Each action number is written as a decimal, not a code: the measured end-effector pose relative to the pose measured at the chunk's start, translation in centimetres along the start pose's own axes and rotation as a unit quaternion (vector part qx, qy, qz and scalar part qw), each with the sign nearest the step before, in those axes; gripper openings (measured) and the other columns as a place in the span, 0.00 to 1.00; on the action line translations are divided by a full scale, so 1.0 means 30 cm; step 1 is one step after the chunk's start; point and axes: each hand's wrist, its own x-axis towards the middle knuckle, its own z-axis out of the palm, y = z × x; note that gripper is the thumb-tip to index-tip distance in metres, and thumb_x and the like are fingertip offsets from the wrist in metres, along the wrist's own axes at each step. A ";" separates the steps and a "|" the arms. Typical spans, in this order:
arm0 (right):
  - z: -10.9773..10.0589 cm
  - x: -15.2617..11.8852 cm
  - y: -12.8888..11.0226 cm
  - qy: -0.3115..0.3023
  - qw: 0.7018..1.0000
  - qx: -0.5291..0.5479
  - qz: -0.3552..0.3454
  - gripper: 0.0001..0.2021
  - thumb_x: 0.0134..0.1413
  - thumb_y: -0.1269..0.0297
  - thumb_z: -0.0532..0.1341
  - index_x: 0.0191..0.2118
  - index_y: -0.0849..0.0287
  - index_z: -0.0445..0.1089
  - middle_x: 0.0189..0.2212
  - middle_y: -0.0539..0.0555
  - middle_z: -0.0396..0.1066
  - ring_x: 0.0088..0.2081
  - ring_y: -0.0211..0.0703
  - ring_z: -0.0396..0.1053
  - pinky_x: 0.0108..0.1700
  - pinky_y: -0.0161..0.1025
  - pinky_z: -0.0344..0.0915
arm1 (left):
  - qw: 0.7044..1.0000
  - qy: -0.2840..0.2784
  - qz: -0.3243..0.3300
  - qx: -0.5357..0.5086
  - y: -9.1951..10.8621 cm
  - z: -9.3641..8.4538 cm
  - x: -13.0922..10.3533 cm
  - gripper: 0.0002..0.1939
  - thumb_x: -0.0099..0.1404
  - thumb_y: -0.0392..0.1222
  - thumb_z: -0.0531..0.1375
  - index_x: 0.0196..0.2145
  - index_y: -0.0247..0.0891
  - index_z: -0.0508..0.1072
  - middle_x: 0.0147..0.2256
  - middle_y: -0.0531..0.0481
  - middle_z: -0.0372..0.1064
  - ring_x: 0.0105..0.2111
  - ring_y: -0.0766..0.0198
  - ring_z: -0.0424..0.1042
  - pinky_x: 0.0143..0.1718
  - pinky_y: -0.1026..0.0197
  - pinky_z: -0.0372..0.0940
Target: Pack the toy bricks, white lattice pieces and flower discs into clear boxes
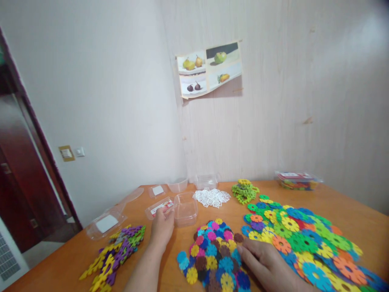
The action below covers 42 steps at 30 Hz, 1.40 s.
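Observation:
My left hand (pixel 163 227) reaches over the table, its fingers closed at the hinge side of a clear plastic box (pixel 186 211). The box's lid (pixel 158 207), with a red and white label, lies folded out to the left. My right hand (pixel 264 259) rests between two piles, fingers curled and pressed together. Its fingertips touch the right edge of a heap of small notched discs (pixel 211 255) in pink, blue, brown and yellow. A brown disc (pixel 238 238) lies right by them; whether they pinch a disc is hidden. Beyond that hand spreads a pile of larger notched discs (pixel 306 239).
Purple, yellow and green interlocking pieces (pixel 118 255) lie front left. White square pieces (pixel 212 197) and a green stack of pieces (pixel 244 192) sit further back. A filled, closed box (pixel 299 181) stands back right. Other clear containers (pixel 178 185) and a lid (pixel 106 224) line the far and left edges.

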 end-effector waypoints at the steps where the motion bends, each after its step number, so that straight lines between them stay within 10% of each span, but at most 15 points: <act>1: 0.001 0.000 0.003 -0.003 1.000 -0.003 -0.003 0.24 0.66 0.45 0.49 0.29 0.56 0.71 0.29 0.52 0.72 0.30 0.42 0.67 0.34 0.35 0.63 | 1.000 -0.005 -0.007 0.008 0.005 -0.001 -0.005 0.24 0.64 0.57 0.54 0.51 0.38 0.66 0.40 0.43 0.74 0.36 0.55 0.75 0.35 0.58 0.65; 42: 0.012 0.006 0.027 0.001 0.999 -0.032 0.012 0.24 0.67 0.48 0.48 0.26 0.58 0.63 0.26 0.49 0.67 0.27 0.37 0.61 0.30 0.33 0.58 | 0.994 0.000 -0.021 -0.107 0.000 0.019 -0.008 0.19 0.64 0.53 0.51 0.42 0.38 0.73 0.41 0.43 0.76 0.38 0.55 0.75 0.35 0.58 0.69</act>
